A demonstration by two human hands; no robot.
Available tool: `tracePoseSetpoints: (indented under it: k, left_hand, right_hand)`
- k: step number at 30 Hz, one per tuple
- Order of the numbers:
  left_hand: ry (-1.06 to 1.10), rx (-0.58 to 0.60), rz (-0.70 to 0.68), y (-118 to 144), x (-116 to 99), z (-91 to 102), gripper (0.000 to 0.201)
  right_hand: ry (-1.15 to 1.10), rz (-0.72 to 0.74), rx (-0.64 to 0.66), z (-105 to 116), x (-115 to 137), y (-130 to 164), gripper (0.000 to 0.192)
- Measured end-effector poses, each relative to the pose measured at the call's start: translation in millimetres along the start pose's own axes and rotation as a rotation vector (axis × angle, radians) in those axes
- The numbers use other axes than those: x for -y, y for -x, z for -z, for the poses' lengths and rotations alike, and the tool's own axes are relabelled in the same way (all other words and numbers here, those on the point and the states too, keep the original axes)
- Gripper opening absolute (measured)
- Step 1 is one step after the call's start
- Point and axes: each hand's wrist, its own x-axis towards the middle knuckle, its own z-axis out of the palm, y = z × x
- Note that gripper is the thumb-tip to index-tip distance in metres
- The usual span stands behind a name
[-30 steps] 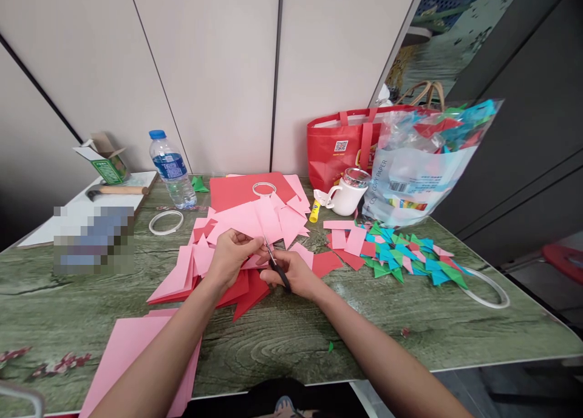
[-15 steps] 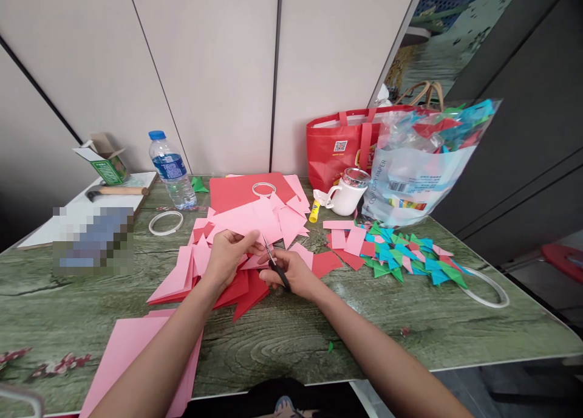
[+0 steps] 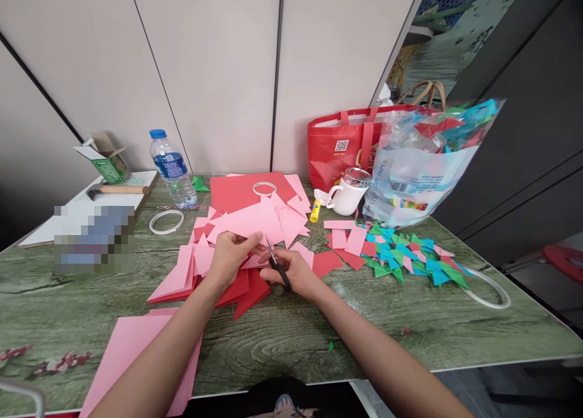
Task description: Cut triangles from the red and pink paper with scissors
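Cutting is underway near the tabletop's middle: the left hand [image 3: 232, 257] pinches a pink paper sheet [image 3: 248, 222], and the right hand [image 3: 291, 273] is closed around black scissors [image 3: 276, 265] at its lower edge. The next snip likely needs the sheet held taut and fed into the blades

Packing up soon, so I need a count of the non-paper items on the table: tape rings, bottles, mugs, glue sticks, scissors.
Tape rings: 3
Water bottle: 1
Mug: 1
Glue stick: 1
Scissors, in the right hand: 1
Total: 7
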Motion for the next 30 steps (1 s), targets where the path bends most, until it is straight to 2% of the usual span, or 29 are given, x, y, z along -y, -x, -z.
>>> tracePoseSetpoints:
  k: [17, 30]
  left_hand:
    - [0.019, 0.001, 0.021, -1.1, 3.3, 0.7, 0.021]
    - [0.012, 0.005, 0.018, -0.9, 1.4, 0.2, 0.023]
  right_hand:
    - [0.024, -0.024, -0.046, -3.2, 1.1, -0.1, 0.039]
    - [0.026, -0.009, -0.034, -1.5, -0.1, 0.0, 0.036]
